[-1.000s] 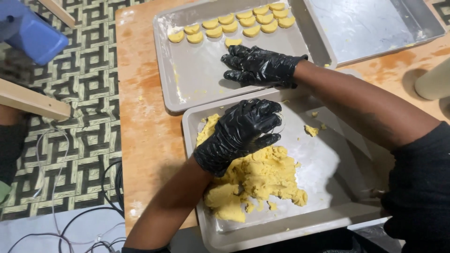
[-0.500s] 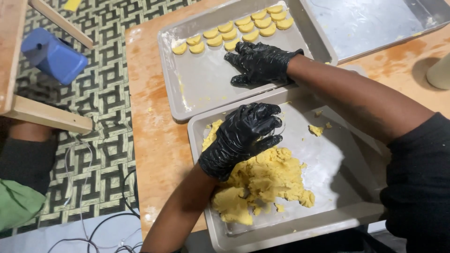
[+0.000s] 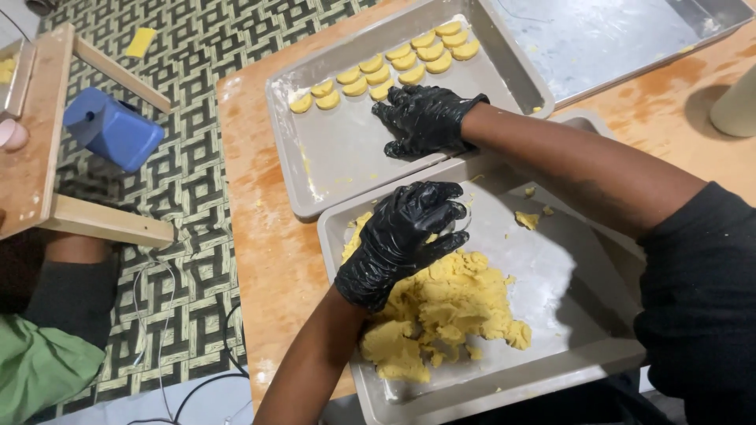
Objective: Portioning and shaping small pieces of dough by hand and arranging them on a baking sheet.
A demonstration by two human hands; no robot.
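Both my hands wear black gloves. My left hand [image 3: 402,236] hovers over a mound of yellow dough [image 3: 441,315] in the near grey tray [image 3: 504,378], fingers curled around a small bit of dough. My right hand [image 3: 425,118] rests fingers spread on the floor of the far grey tray [image 3: 331,165], just below two rows of small yellow dough pieces [image 3: 394,67]. A few dough crumbs [image 3: 526,219] lie loose in the near tray.
A third, shiny metal tray [image 3: 622,35] sits at the back right on the wooden table [image 3: 268,260]. A pale cylinder [image 3: 736,102] stands at the right edge. Left of the table are a wooden frame [image 3: 47,157], a blue object [image 3: 114,130], cables and patterned flooring.
My left hand has curled its fingers tighter above the dough mound. My right hand stays flat on the far tray. The view has shifted slightly.
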